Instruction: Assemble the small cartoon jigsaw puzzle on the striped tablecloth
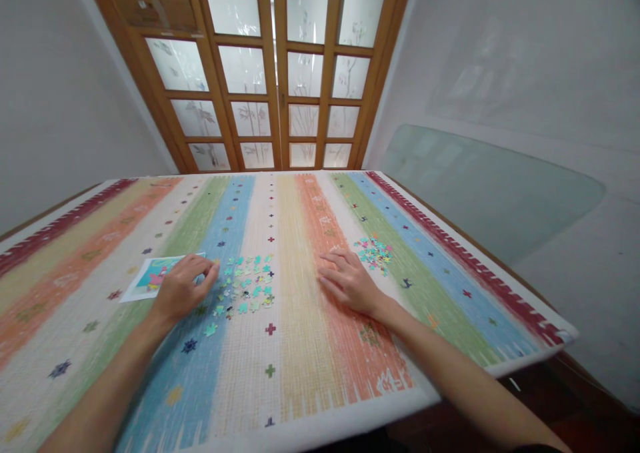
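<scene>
My left hand (186, 285) is closed in a pinch, thumb against forefinger, just left of spread-out jigsaw puzzle pieces (254, 283). Whatever may be between those fingertips is too small to make out. These pieces lie in loose rows, mostly turquoise and pale green. Partly behind the left hand is a picture sheet (145, 283) with a turquoise scene and a pink figure. My right hand (350, 281) rests on an orange stripe of the cloth, its fingers stretched out and holding nothing. Beyond it to the right is a heap of multicoloured puzzle pieces (375, 253).
A striped tablecloth (300, 346) with printed crosses and stars covers the table. At the far side stand wooden doors with frosted panes (250, 99). A rounded glass panel (480, 186) leans against the right wall.
</scene>
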The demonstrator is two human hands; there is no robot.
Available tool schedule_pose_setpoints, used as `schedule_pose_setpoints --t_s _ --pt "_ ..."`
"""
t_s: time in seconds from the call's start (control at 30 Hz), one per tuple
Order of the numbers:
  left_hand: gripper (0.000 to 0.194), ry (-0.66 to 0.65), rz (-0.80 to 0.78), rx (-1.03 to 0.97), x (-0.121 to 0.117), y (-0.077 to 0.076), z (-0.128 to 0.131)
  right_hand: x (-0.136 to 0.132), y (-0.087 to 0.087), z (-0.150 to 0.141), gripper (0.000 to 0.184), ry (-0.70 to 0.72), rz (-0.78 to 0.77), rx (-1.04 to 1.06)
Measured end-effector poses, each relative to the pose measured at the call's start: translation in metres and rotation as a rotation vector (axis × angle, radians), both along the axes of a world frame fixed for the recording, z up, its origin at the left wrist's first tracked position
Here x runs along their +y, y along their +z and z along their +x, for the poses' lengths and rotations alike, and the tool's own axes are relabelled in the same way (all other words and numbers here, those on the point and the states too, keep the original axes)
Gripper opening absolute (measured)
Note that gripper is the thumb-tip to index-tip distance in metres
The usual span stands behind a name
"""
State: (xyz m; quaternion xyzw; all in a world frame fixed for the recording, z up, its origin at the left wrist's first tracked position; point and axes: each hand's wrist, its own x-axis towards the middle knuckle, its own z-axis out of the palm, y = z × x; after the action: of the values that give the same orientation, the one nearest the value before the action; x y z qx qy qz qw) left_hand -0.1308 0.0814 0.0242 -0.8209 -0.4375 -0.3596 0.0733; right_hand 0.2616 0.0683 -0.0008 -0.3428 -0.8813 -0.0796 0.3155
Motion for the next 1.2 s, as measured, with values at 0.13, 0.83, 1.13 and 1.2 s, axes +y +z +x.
schedule_pose_setpoints --t_s 0.13,0.83,1.13,1.2 --pt "0.025 -0.126 -0.064 0.030 -0.007 -0.002 0.008 -0.006 0.004 -0.001 0.019 -0.004 -0.058 0.033" --pt "0.022 -0.240 -0.216 0.210 -0.013 -0.006 0.005 -0.015 0.001 -0.006 0.018 0.060 -0.136 0.056" --pt "0.025 -0.270 -0.256 0.256 -0.017 -0.006 0.021 -0.015 -0.003 -0.008 0.018 0.089 -0.160 0.066" --pt "0.027 -0.267 -0.271 0.270 -0.018 -0.005 0.021 -0.015 -0.003 -0.008 0.018 0.099 -0.167 0.067"
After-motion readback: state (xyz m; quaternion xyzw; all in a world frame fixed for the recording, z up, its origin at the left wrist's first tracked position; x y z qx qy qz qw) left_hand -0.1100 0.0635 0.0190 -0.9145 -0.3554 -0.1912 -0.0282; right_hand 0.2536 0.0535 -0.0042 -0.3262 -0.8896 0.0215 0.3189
